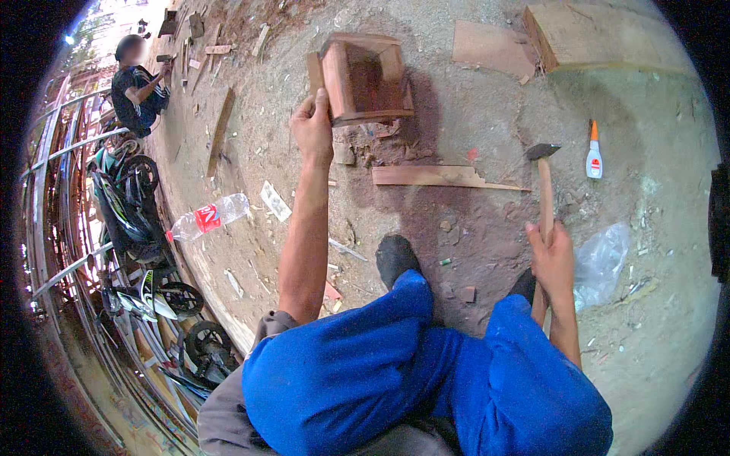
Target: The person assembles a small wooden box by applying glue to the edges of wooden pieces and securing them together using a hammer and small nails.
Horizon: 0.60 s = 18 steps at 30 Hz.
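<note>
My left hand (312, 131) is stretched forward, its fingers closed on the near left edge of a small reddish wooden box (372, 80). The box's hollow inside faces up toward me, and a strip of wood stands out along its left side. The fingers behind the box's wall are hidden. On the right, my right hand (550, 254) is wrapped round the wooden handle of a hammer (544, 182). The dark metal head points away from me, above the ground. Past the hammer lies a glue bottle (594, 156) with an orange cap.
A splintered wood strip (430, 176) lies between my hands. A large wood block (608, 38) and a flat board (493, 49) are far right. A plastic bottle (209, 218) lies left, a clear bag (602, 262) right. Motorbikes (133, 197) and a person (138, 87) are at far left.
</note>
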Each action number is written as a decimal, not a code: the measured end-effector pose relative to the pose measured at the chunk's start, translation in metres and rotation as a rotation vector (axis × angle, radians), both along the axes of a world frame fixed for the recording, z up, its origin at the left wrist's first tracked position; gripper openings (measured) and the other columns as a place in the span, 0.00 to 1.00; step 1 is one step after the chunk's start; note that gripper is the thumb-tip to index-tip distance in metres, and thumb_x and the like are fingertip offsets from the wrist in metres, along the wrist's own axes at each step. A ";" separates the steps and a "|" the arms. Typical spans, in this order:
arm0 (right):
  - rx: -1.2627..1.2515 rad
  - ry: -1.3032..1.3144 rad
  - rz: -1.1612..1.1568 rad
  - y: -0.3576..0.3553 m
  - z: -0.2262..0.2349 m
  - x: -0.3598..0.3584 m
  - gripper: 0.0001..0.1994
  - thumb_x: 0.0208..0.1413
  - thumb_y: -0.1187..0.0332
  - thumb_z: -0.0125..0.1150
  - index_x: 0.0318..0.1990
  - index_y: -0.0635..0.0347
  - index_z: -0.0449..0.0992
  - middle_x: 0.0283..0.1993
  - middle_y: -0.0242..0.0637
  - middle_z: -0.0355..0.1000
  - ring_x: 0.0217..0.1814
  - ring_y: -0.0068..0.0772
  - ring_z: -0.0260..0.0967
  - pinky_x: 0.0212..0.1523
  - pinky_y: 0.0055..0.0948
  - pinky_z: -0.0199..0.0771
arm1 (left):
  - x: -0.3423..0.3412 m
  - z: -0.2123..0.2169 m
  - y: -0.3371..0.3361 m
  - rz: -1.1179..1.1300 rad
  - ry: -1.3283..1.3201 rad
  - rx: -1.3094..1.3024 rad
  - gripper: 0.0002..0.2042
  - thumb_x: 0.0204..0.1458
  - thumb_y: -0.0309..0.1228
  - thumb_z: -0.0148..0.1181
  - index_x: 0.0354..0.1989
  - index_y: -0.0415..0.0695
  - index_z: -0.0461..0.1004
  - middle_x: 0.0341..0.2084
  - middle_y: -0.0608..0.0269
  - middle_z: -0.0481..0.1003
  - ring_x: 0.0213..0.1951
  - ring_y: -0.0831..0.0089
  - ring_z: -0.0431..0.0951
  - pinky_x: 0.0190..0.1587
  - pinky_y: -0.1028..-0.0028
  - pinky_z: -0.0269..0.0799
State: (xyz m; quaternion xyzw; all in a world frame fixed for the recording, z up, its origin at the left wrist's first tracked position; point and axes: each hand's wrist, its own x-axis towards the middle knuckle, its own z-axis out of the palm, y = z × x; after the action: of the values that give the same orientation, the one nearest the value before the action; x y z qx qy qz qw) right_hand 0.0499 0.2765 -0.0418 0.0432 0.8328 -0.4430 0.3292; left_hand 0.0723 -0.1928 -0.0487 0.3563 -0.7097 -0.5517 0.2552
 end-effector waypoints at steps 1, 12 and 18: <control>-0.012 0.026 0.003 0.009 -0.014 0.005 0.17 0.66 0.56 0.64 0.36 0.63 0.72 0.22 0.34 0.67 0.19 0.26 0.65 0.20 0.32 0.64 | -0.007 0.006 0.014 -0.048 -0.016 -0.119 0.12 0.63 0.33 0.65 0.45 0.35 0.83 0.32 0.62 0.82 0.32 0.78 0.79 0.32 0.74 0.76; -0.153 -0.213 -0.261 0.007 0.017 0.001 0.12 0.70 0.59 0.59 0.42 0.60 0.74 0.24 0.27 0.65 0.16 0.17 0.61 0.14 0.23 0.61 | -0.064 0.043 0.157 -0.551 0.149 -0.894 0.14 0.46 0.25 0.73 0.43 0.43 0.84 0.39 0.56 0.81 0.39 0.60 0.84 0.41 0.64 0.80; -0.151 -0.074 -0.281 0.022 0.018 -0.004 0.13 0.71 0.63 0.55 0.52 0.64 0.75 0.23 0.27 0.65 0.16 0.16 0.62 0.14 0.23 0.61 | -0.074 0.006 0.216 -0.704 0.033 -0.992 0.19 0.44 0.36 0.73 0.46 0.47 0.81 0.44 0.64 0.75 0.48 0.60 0.75 0.48 0.62 0.76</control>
State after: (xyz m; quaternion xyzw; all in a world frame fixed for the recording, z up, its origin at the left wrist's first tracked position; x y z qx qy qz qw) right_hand 0.0464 0.2986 -0.0238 0.1508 0.7701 -0.5442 0.2967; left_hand -0.0014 0.0227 -0.0428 -0.0699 -0.9531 -0.2122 0.2039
